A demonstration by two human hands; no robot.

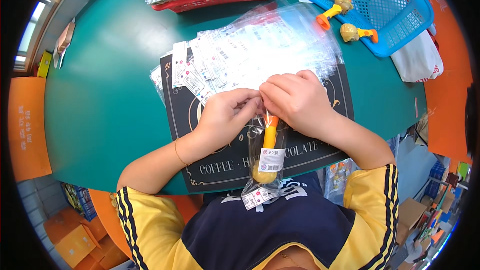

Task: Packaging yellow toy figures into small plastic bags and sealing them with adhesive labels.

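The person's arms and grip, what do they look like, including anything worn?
The left sleeve and right sleeve are yellow with black stripes along the outer side, ending near the elbows. A thin gold-coloured bracelet circles the left forearm; none shows on the right forearm. The left grip and right grip are ungloved hands.

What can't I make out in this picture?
All in the head view:
Top of the narrow bag: hidden by the left hand and right hand.
Middle of the bag pile: washed out by glare.
Red basket: cut off by the top edge.
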